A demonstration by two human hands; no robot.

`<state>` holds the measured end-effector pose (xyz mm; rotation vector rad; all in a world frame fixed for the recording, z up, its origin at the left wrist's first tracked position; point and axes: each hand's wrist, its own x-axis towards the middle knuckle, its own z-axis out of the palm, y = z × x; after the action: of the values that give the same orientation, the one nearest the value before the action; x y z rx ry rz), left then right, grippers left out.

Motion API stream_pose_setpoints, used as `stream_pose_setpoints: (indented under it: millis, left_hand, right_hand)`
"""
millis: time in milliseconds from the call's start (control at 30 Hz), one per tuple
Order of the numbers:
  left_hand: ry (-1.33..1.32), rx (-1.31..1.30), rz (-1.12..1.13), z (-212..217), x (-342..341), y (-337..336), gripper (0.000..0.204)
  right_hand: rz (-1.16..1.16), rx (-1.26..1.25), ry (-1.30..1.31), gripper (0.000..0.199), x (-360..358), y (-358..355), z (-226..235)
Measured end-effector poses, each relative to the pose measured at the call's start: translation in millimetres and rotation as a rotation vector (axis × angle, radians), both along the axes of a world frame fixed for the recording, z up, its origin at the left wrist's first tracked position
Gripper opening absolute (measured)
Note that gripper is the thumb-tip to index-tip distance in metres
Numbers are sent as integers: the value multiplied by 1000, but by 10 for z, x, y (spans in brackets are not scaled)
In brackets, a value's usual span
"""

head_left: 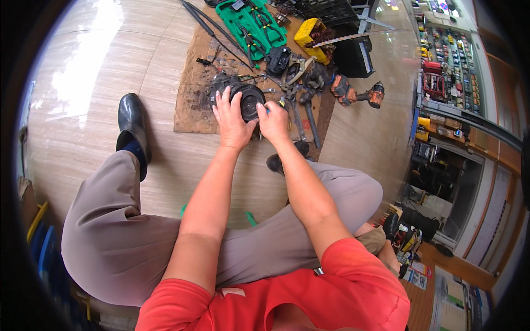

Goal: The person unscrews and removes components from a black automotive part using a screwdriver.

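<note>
A black round machine part with a pulley face [249,100] rests on a stained brown cardboard sheet [190,105] on the floor. My left hand [231,118] lies over its left side with fingers spread on the rim. My right hand [274,121] is closed at its right edge around a small tool with a blue tip, mostly hidden by my fingers. Both forearms reach forward from the bottom of the view, over my grey-trousered knees.
A green open tool case [251,25] and a yellow box [309,32] lie at the far end of the cardboard. An orange and black power drill [359,94], a hammer [309,118] and loose tools lie to the right. My black shoe [131,124] sits left. Shelves stand at right.
</note>
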<state>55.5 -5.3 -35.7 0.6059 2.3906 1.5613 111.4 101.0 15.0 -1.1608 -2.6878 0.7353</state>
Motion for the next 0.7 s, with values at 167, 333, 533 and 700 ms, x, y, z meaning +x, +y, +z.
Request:
stream_pose_setpoints:
  millis: [167, 333, 533, 700]
  left_hand:
    - [45, 6, -4, 5, 2, 9, 92]
    - [34, 41, -12, 27, -2, -6, 90]
    - [52, 10, -41, 15, -45, -24, 91]
    - [89, 38, -48, 4, -70, -25, 91]
  right_hand:
    - [14, 29, -6, 33, -25, -13, 15]
    - [26, 52, 41, 33, 21, 37, -75]
    - [14, 36, -21, 33, -47, -14, 36]
    - [16, 42, 4, 33, -38, 14, -16]
